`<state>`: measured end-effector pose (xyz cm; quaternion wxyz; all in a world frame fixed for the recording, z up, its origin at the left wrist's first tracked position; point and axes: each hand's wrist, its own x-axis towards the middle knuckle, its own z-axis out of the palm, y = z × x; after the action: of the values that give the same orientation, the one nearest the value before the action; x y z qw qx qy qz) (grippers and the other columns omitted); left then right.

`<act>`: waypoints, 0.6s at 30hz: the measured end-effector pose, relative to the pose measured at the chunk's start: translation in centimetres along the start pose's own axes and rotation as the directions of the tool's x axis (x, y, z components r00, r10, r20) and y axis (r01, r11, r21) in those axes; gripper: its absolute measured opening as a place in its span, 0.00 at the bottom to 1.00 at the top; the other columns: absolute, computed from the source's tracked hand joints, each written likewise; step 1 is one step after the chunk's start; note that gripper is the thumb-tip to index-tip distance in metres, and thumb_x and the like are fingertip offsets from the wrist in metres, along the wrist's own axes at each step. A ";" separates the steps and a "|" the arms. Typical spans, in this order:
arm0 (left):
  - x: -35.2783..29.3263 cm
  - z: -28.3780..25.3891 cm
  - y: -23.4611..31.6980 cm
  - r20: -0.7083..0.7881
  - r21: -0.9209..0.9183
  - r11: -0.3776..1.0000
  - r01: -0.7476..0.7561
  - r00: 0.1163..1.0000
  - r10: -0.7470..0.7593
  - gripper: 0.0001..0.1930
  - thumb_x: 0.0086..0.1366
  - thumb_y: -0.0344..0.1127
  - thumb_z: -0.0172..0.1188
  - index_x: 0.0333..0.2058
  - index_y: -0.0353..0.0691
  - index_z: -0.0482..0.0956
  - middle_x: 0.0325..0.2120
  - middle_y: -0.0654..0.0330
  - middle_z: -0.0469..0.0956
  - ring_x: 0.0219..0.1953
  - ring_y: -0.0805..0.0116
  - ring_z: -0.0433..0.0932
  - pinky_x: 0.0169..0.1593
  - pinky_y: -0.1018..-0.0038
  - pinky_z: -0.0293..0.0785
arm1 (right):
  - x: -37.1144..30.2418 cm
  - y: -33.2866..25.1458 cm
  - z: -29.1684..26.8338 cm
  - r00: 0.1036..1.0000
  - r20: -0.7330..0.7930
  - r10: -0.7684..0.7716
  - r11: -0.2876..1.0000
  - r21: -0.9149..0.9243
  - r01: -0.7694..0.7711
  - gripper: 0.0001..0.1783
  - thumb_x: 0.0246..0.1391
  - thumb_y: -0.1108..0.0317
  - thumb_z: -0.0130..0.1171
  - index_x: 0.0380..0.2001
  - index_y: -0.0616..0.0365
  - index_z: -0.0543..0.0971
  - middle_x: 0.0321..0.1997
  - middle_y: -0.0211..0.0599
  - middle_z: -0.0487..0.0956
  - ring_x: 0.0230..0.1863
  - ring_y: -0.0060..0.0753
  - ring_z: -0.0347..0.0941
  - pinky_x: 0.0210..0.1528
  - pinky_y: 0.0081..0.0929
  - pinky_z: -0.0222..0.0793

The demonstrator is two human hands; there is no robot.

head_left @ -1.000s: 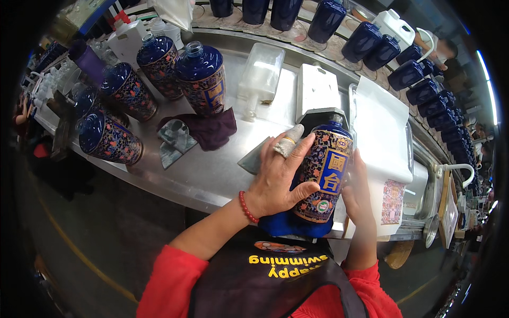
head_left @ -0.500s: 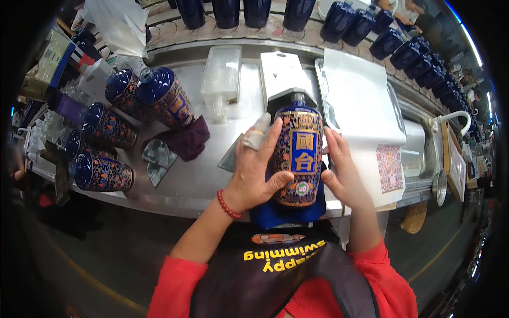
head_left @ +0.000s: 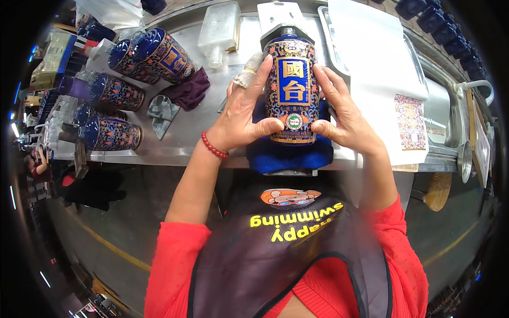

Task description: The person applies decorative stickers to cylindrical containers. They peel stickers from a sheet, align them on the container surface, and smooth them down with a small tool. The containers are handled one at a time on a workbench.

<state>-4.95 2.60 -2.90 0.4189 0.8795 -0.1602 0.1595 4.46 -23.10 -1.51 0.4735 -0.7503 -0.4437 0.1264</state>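
Observation:
A dark blue bottle (head_left: 292,98) with a patterned wrap and a blue-and-gold front label lies face up, its neck pointing away from me, over a blue cloth pad (head_left: 291,160). My left hand (head_left: 241,114) grips its left side, the thumb on the lower front; one finger wears a whitish cover (head_left: 248,71). From the right, my right hand (head_left: 351,121) presses its fingers along the edge and its thumb near the bottom. The bottle's shoulder rests by a dark-edged white stand (head_left: 281,11).
Several similar bottles (head_left: 165,55) are grouped at the left beside a purple cloth (head_left: 192,91) and dark flat pieces (head_left: 163,112). A clear bottle-shaped form (head_left: 220,29) lies beyond. White sheets (head_left: 371,63) and a patterned label sheet (head_left: 410,122) cover the right. Blue bottles (head_left: 450,34) line the far right.
The view has tilted down toward my body, so the bench appears higher. My right hand's fingers have moved up along the bottle's side; the bottle stays between both hands.

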 end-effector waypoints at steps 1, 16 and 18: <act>0.0 -0.1 0.0 0.009 0.005 1.000 -0.002 1.000 0.002 0.58 0.58 0.76 0.57 0.75 0.43 0.49 0.73 0.41 0.52 0.75 0.42 0.51 0.73 0.52 0.42 | 0.0 0.1 -0.1 1.000 -0.001 -0.004 1.000 0.003 0.004 0.57 0.54 0.33 0.65 0.76 0.51 0.55 0.77 0.52 0.52 0.76 0.50 0.53 0.72 0.42 0.57; -0.2 -0.3 -0.4 0.028 0.049 0.998 -0.046 0.999 0.045 0.60 0.56 0.76 0.61 0.76 0.43 0.48 0.73 0.41 0.53 0.75 0.42 0.51 0.73 0.50 0.42 | 0.2 0.6 -0.6 0.998 0.052 -0.021 1.000 -0.008 0.022 0.66 0.42 0.33 0.73 0.77 0.50 0.54 0.77 0.51 0.52 0.75 0.49 0.54 0.70 0.42 0.59; -0.2 -0.4 -0.3 0.026 0.063 0.996 -0.056 0.998 0.054 0.60 0.55 0.76 0.61 0.76 0.43 0.48 0.72 0.41 0.54 0.75 0.42 0.51 0.73 0.50 0.42 | 0.2 0.6 -0.6 0.998 0.050 -0.025 1.000 -0.012 0.025 0.66 0.41 0.33 0.73 0.77 0.51 0.54 0.78 0.51 0.52 0.75 0.49 0.54 0.70 0.42 0.59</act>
<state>-5.05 3.10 -2.99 0.3842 0.8894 -0.1842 0.1655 5.29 -23.40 -1.63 0.4592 -0.7442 -0.4655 0.1364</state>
